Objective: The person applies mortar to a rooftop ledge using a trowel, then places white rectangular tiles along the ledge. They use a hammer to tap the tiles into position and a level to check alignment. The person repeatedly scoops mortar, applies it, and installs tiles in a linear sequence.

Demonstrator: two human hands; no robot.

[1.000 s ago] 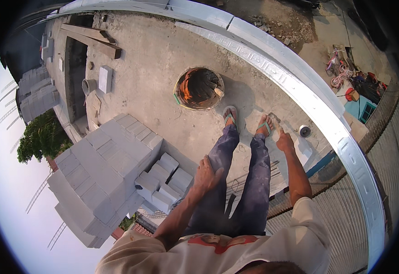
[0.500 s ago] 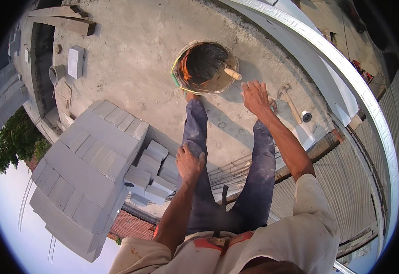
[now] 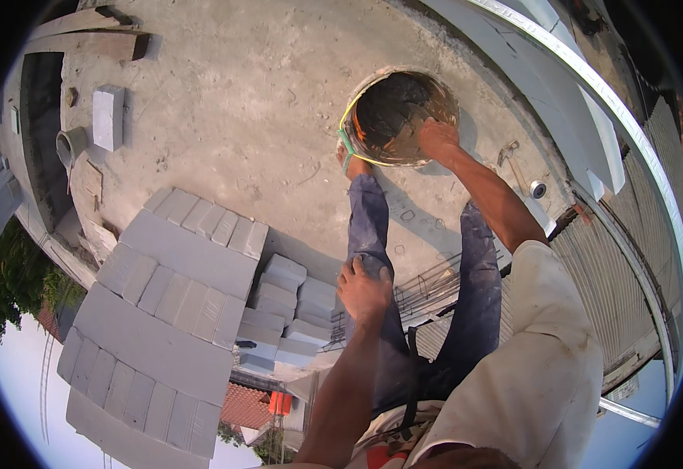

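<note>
A round bucket with dark grey mortar inside stands on the concrete in front of my feet. Its yellow wire handle with a green grip hangs over the left rim. Inside the right part of the bucket, my right hand is closed around the handle of a trowel. The wooden handle is hidden under the fingers, and the blade reaches toward the mortar. My left hand lies on my left leg near the knee, fingers spread, holding nothing.
Left of me rises a tall stack of light grey blocks, with loose blocks beside it. A hammer and a small round roll lie right of the bucket. One block stands far left. A metal rail curves along the right.
My right hand has moved forward from beside the bucket into it and taken hold of the trowel handle. My left hand stays on the leg. The view has shifted, with the bucket now further right.
</note>
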